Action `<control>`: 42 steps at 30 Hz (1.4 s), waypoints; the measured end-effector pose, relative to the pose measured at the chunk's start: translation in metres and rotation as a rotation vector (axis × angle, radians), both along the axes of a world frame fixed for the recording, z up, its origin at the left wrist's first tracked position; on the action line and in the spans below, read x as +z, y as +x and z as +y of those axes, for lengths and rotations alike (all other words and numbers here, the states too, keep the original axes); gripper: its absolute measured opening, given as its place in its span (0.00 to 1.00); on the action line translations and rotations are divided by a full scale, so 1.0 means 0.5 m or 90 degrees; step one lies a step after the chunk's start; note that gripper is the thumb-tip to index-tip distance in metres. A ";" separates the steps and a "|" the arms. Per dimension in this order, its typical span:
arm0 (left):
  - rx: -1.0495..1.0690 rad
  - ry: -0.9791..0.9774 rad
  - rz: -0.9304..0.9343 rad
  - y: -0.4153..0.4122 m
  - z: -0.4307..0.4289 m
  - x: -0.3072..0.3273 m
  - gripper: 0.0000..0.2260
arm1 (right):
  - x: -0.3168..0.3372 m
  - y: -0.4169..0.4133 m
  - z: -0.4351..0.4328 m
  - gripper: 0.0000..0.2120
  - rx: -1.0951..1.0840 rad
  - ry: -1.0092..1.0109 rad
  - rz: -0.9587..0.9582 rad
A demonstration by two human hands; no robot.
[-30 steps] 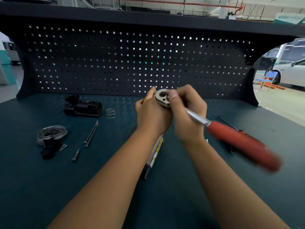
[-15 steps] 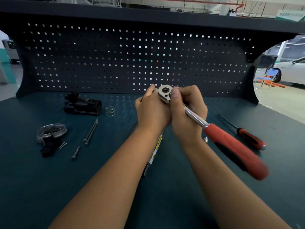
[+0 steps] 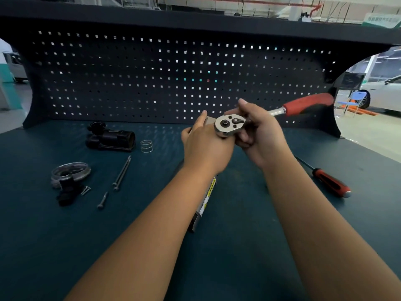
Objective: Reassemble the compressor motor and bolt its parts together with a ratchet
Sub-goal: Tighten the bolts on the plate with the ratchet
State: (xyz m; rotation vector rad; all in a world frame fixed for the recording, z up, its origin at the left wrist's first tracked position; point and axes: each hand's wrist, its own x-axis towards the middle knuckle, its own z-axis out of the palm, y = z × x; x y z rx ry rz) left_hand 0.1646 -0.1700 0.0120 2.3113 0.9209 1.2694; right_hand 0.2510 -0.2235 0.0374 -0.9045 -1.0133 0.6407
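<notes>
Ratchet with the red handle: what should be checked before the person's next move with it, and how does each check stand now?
1. Grip on the tool: ok, the right hand holds the ratchet at its head.
2. Workpiece steadied: ok, the left hand grips the top of the motor.
3. Ratchet seated on a bolt: cannot tell, the hands hide what is under the head.
4. Direction lever setting: cannot tell, too small.
5. All fasteners fitted: not ok, two long bolts and a short bolt lie loose on the bench.
6. Handle's path: ok, probably; the screwdriver lies flat, well below it.
</notes>
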 end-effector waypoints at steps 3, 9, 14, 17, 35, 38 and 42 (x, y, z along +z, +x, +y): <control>-0.011 -0.030 -0.017 -0.002 0.000 0.004 0.11 | -0.018 -0.012 -0.003 0.17 -0.083 0.085 -0.102; -0.011 0.003 0.019 -0.005 0.013 0.003 0.07 | -0.088 -0.093 0.007 0.09 -0.474 0.263 -0.266; 0.001 0.009 0.019 -0.003 0.016 0.001 0.13 | -0.073 -0.090 0.006 0.10 -0.488 0.248 -0.307; 0.002 0.007 0.021 -0.003 0.018 -0.001 0.08 | -0.033 -0.060 0.000 0.12 -0.256 0.193 -0.192; 0.000 -0.022 0.004 -0.002 0.015 0.010 0.15 | -0.068 -0.089 0.013 0.11 -0.558 0.286 -0.355; -0.007 -0.032 -0.025 -0.001 0.015 0.006 0.09 | -0.029 -0.073 0.006 0.16 -0.255 0.205 -0.086; -0.019 -0.023 -0.042 0.005 0.008 0.002 0.12 | -0.012 -0.032 0.003 0.21 -0.097 0.060 0.062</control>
